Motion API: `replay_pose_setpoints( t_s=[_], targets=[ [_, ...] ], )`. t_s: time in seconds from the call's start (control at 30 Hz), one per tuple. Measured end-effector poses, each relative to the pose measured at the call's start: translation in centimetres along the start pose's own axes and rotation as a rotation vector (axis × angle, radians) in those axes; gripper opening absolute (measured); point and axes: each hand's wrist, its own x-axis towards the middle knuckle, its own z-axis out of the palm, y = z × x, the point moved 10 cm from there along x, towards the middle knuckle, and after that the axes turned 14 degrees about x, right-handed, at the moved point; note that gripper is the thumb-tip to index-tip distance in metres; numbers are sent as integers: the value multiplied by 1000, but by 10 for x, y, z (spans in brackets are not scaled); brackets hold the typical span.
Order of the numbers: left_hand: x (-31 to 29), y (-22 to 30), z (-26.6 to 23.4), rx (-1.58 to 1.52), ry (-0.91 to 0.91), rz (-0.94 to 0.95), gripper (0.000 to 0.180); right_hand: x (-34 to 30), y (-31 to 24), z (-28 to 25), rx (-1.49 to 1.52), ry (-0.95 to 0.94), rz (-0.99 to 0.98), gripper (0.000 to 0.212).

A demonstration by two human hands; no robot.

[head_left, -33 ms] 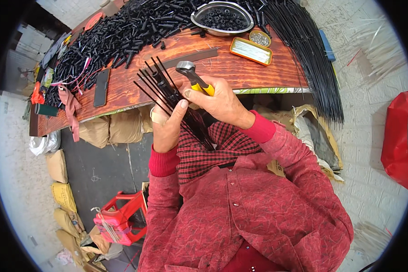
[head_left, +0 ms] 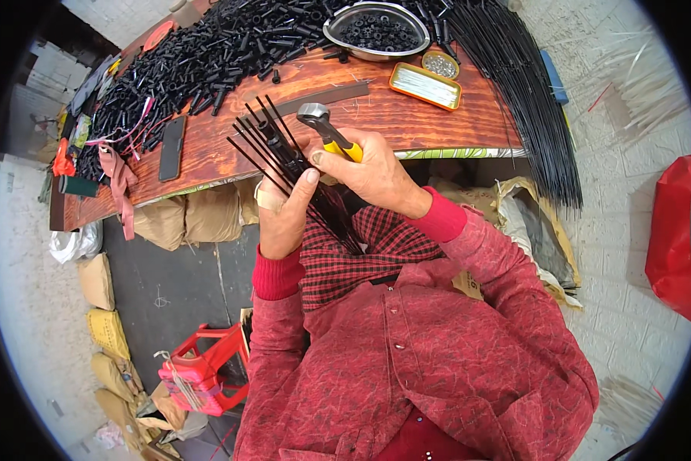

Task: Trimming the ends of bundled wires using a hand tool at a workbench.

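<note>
My left hand (head_left: pixel 282 211) is closed round a bundle of thin black rods (head_left: pixel 334 218). The rods fan out above the fist, and their lower ends reach my checked lap. A thicker black tubular piece (head_left: pixel 275 140) stands among their upper ends. Pincers with yellow grips (head_left: pixel 331 138) are in my right hand (head_left: pixel 380 170), their metal head pointing up and away from me. The right thumb and fingers meet the bundle close beside the left thumb. What the right fingertips pinch there is hidden. A pale wrap covers part of a left finger.
On the wooden table (head_left: pixel 468 123), a large heap of black tubular parts (head_left: pixel 238 46) spreads at the back left. A metal bowl (head_left: pixel 334 38) of black rings, a yellow-rimmed tin (head_left: pixel 426 86), a phone (head_left: pixel 172 150) and long black rods (head_left: pixel 526 100) lie there. A red stool (head_left: pixel 207 369) stands lower left.
</note>
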Motion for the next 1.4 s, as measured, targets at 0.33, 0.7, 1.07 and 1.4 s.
replay_pose_setpoints(
  t_s=[0.33, 0.7, 1.07, 1.4],
  targets=[
    [-1, 9, 6, 12, -12, 52, 38, 2, 4, 4, 26, -30, -2, 18],
    [-2, 8, 8, -15, -13, 26, 39, 0, 1, 3, 66, -11, 38, 26],
    [-3, -3, 4, -87, 8, -10, 40, 1, 6, 2, 92, -6, 31, 25],
    [-3, -2, 4, -70, 3, -11, 40, 1, 5, 4, 92, -6, 33, 24]
  ],
)
